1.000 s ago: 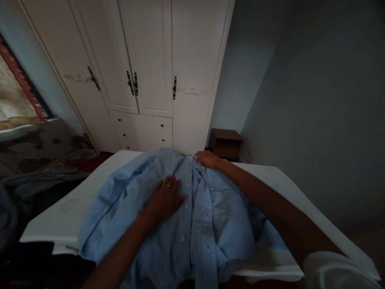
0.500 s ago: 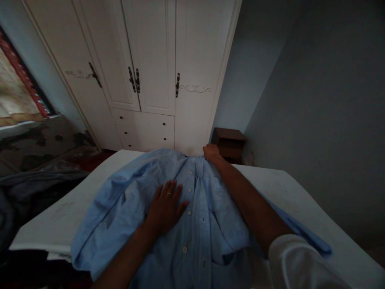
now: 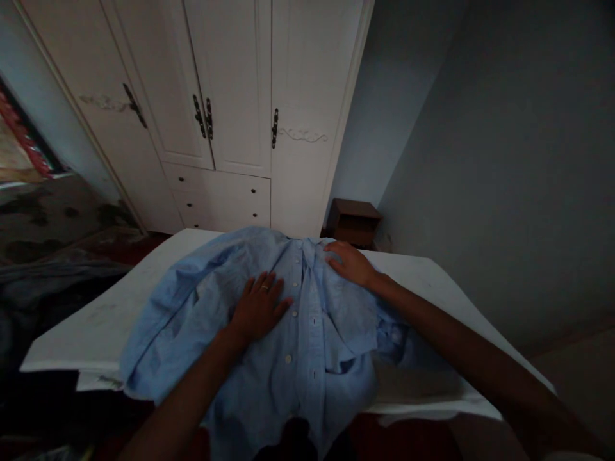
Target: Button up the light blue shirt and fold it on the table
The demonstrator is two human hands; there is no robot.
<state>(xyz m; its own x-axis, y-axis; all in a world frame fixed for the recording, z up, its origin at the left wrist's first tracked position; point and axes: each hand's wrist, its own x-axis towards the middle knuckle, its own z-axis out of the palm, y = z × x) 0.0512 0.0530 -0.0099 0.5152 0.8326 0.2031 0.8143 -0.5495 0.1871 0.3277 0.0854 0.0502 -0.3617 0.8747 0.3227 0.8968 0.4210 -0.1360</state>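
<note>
A light blue button-up shirt [image 3: 346,307] lies front side up, its collar end at the far side and its lower hem hanging over the near edge. My left hand [image 3: 259,307] rests flat on the chest beside the buttons, fingers spread, a ring on one finger. Near the collar, on the pocket side, my right hand [image 3: 350,262] lies on the cloth with its thumb apart from the fingers. The sleeve on that side is bunched up, partly behind my right forearm.
The shirt is on a white table [image 3: 91,320]. Behind it stands a white wardrobe [image 3: 235,89] with dark handles and drawers. A small brown cabinet [image 3: 355,214] is by the wall. Dark cloth [image 3: 48,288] is heaped at the left.
My right hand has loosened from a closed grip at the collar and come nearer, onto the shirt. The right sleeve, stretched out before, is now bunched. My left hand stays on the chest.
</note>
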